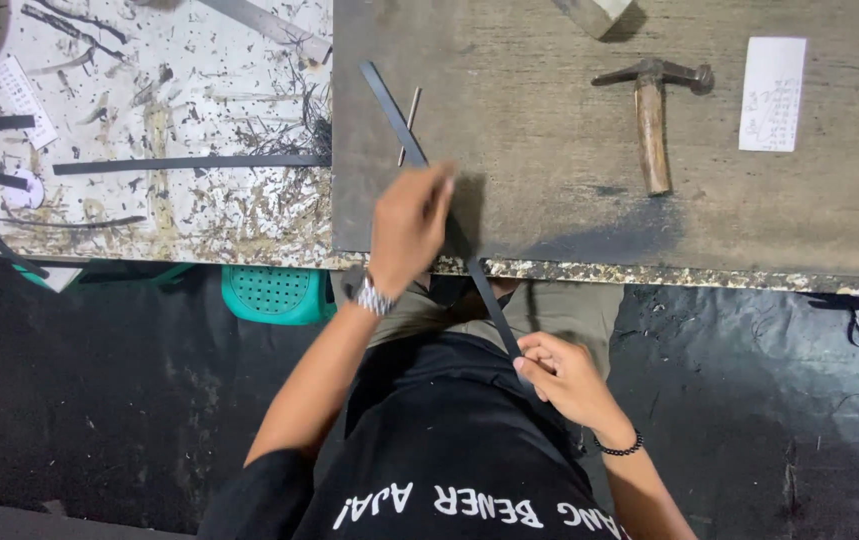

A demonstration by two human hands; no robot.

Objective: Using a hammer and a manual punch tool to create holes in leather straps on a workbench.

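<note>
Your left hand [409, 228] presses down with fingers curled close on the long dark metal strip [389, 105] lying slantwise across the dark board [549, 150], while your right hand [561, 378] pinches its near end off the table edge, well apart from the hammer [651, 120].

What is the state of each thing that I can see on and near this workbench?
Long dark strip: flat on the board, near end overhanging.
Left hand: pressing the strip.
Right hand: gripping the strip's near end.
Hammer: lying untouched.
White paper slip: lying flat.
Thin rod: lying loose.
</note>
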